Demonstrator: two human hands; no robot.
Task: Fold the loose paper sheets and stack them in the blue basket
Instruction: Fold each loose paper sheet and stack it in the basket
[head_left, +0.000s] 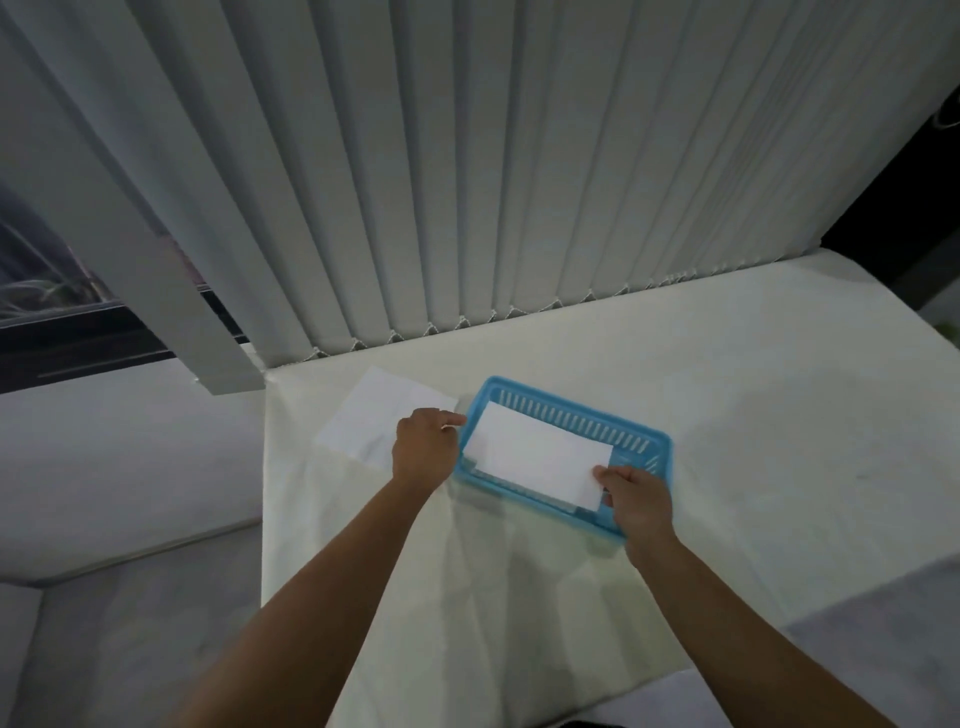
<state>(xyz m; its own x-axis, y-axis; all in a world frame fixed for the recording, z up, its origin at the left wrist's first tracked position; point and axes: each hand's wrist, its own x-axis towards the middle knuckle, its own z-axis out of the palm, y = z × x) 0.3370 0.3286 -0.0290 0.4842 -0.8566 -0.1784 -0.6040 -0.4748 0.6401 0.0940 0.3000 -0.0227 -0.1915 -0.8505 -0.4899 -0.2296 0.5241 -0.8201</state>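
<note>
A blue slotted basket (582, 415) sits on a table covered with a white cloth. A folded white paper (540, 454) lies in the basket's opening, and my right hand (636, 501) pinches its near right corner. My left hand (423, 447) is just left of the basket, fingers curled with a fingertip toward the basket's left rim; whether it holds anything is unclear. Under and behind that hand lies a pile of loose white sheets (374, 415), flat on the cloth.
The white cloth (727, 467) drapes over the table's near and left edges. Vertical blinds (467, 182) hang right behind the table. A grey floor or bench lies to the left, a dark window at far left.
</note>
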